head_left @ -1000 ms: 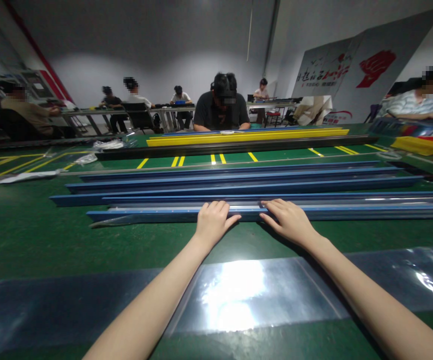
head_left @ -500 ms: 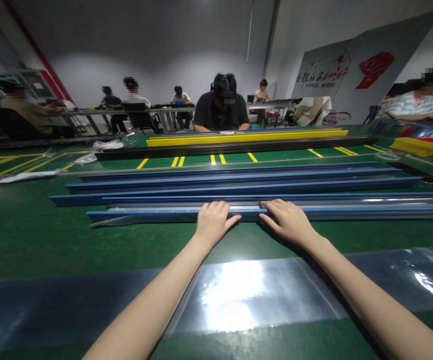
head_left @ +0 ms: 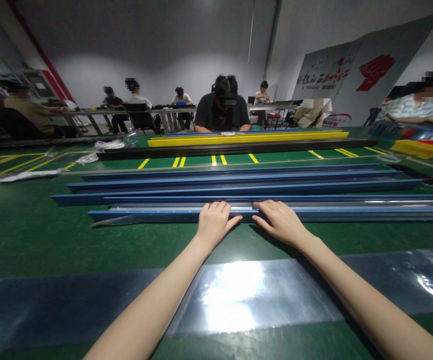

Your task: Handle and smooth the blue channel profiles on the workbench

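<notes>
1. Stretching crosswise nearest, a glossy plastic strip (head_left: 284, 290).
2. Beyond, the left hand (head_left: 214, 220) and right hand (head_left: 279, 220) grip the near wall of a blue channel (head_left: 332, 215).
3. Its long axis runs left to right, past both hands, hollow facing up.
4. Farther lie other blue channels (head_left: 201, 192).

Dim light, clear film (head_left: 276, 295) glaring white at its middle, smaller glint toward its right, shadow under the right hand (head_left: 278, 222) just beyond it, pale glow on the wall (head_left: 164, 65) far behind, distant people (head_left: 134, 98) soft and pixelated, edges stretched
</notes>
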### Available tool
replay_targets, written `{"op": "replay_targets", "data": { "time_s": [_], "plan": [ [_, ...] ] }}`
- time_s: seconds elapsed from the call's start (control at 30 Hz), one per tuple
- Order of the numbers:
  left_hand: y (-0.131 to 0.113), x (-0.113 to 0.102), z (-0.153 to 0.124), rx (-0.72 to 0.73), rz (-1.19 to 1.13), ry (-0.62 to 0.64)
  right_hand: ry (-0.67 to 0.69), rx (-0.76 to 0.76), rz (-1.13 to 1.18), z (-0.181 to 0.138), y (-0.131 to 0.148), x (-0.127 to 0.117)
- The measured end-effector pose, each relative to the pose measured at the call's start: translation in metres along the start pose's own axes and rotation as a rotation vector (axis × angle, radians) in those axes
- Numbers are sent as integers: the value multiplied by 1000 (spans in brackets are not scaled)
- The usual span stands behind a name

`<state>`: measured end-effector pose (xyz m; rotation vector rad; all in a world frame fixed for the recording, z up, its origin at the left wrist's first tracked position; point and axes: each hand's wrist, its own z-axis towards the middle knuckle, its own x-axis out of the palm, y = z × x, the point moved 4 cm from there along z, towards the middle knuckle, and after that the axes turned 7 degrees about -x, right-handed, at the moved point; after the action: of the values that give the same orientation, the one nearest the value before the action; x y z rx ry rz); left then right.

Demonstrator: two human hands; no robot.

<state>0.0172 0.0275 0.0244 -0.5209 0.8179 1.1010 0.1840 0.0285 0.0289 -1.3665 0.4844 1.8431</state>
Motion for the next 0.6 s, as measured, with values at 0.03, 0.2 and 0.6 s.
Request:
{"op": "replay_targets", "data": {
  "time_s": [0.03, 0.2, 0.6],
  "plan": [
    [0, 0, 0, 1, 0, 0, 2, 6, -3, -1, -1, 0],
    [-1, -1, 0, -1, -4, 10, -4, 27, -22, -3, -2, -2],
    [-1, 0, 0, -1, 14, 23, -71, 24, -61, -7, -2, 3]
  ]
}}
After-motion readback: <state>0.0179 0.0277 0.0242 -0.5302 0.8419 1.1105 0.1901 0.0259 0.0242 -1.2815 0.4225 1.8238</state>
